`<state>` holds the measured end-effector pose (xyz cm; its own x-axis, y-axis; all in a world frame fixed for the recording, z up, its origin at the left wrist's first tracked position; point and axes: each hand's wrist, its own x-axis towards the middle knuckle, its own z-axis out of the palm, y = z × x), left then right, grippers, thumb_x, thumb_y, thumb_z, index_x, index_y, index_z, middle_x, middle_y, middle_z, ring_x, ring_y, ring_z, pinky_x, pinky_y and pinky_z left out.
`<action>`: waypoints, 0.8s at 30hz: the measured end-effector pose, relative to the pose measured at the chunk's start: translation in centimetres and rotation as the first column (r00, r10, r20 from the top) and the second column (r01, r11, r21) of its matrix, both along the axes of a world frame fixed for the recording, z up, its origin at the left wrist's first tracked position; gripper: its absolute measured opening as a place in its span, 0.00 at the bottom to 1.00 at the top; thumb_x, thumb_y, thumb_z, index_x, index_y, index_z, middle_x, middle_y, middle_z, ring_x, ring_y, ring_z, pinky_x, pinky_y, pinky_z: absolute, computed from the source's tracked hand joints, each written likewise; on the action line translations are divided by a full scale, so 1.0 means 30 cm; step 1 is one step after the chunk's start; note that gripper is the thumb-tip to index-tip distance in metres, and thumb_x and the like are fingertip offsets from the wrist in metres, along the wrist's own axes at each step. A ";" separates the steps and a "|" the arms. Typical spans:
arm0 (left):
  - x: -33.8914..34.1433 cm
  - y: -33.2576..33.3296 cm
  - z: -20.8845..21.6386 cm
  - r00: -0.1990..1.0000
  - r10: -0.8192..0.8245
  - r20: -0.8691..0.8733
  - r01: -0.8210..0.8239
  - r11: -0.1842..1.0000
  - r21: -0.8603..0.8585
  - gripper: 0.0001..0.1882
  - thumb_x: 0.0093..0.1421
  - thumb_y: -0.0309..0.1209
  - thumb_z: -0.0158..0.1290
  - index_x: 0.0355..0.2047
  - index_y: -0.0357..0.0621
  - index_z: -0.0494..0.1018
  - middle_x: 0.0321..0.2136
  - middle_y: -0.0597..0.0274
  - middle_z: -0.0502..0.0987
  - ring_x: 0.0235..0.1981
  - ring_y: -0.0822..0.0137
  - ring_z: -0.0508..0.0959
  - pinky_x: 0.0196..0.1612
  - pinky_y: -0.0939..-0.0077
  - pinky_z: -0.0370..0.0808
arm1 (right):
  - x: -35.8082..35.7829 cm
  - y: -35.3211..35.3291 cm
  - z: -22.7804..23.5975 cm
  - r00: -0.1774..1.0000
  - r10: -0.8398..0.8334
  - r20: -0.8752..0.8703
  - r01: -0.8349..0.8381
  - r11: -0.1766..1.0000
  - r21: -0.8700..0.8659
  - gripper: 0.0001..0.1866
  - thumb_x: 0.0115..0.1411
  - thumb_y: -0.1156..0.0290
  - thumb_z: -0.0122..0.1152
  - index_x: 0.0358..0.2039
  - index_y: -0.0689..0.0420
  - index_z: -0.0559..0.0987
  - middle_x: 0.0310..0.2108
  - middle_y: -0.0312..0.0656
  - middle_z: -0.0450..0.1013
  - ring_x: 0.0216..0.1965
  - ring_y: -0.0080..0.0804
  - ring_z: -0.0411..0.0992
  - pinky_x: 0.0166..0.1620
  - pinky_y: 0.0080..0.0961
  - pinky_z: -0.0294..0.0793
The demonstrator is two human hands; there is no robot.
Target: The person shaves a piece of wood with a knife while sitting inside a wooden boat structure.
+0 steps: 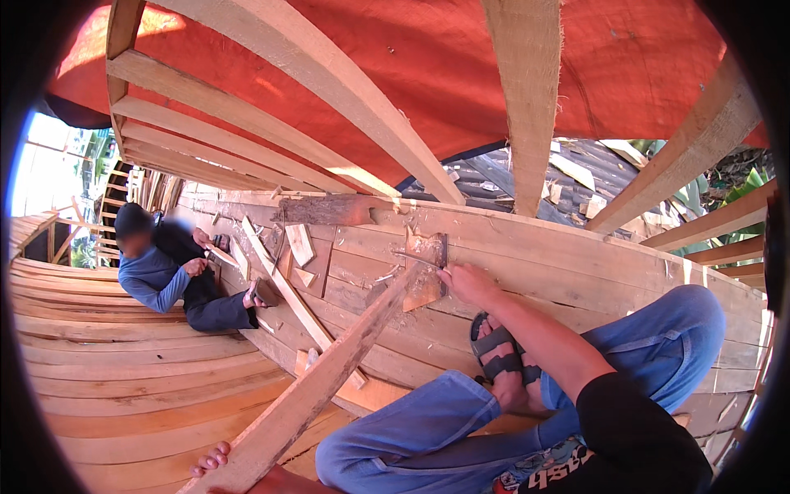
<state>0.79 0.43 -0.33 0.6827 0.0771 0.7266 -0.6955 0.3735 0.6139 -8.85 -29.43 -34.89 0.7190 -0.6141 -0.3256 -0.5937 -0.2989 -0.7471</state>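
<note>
Denim-clad knees (428, 428) fill the nearest part of the view, with a foot in a grey sandal (498, 354) tucked between them. At the bottom edge the left hand (216, 461) shows only its fingers (212, 458), curled around the near end of a long timber beam (329, 370). This beam runs diagonally up and to the right across the curved hull planking (148, 362) of an unfinished wooden boat. The right hand (467, 282) reaches out along the forearm to the beam's far end; its fingers are bunched together, touching a flat wooden block (424, 276) that sits there against the planks, though exactly what they pinch cannot be told. Loose offcuts and chips (298, 244) lie scattered on the planking just beyond. Farther left, another person (169, 276) in a blue top and dark cap sits on the planks, both hands near a small piece of wood. Overhead, pale ribs (329, 74) arch under a red tarpaulin (428, 74).
</note>
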 end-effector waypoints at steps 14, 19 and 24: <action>-0.012 0.011 0.017 0.993 -0.116 0.015 0.115 0.992 0.046 0.16 0.61 0.38 0.47 0.42 0.39 0.63 0.32 0.58 0.65 0.35 0.64 0.67 0.45 0.67 0.64 | 0.026 0.010 0.025 0.999 0.017 0.046 -0.015 0.999 -0.043 0.26 0.67 0.53 0.40 0.34 0.64 0.77 0.34 0.58 0.75 0.38 0.55 0.74 0.43 0.47 0.72; -0.012 0.005 0.015 0.986 -0.164 0.013 0.164 0.985 0.047 0.16 0.61 0.37 0.47 0.42 0.39 0.62 0.32 0.58 0.64 0.35 0.63 0.66 0.45 0.66 0.64 | -0.004 -0.015 -0.080 0.992 -0.086 -0.093 0.084 0.996 -0.024 0.27 0.66 0.53 0.41 0.33 0.65 0.78 0.34 0.56 0.76 0.37 0.54 0.75 0.42 0.47 0.73; -0.015 0.006 0.008 0.984 -0.180 0.004 0.180 0.984 0.012 0.15 0.61 0.36 0.47 0.42 0.39 0.62 0.32 0.58 0.64 0.35 0.64 0.66 0.46 0.67 0.64 | 0.017 -0.007 -0.016 0.999 -0.035 -0.015 0.034 0.999 -0.020 0.26 0.66 0.54 0.41 0.32 0.65 0.78 0.33 0.59 0.75 0.37 0.57 0.74 0.42 0.49 0.72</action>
<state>0.35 0.61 -0.09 0.6810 -0.0556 0.7301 -0.6206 0.4855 0.6158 -8.35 -29.62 -35.37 0.6922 -0.6447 -0.3242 -0.6154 -0.2926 -0.7319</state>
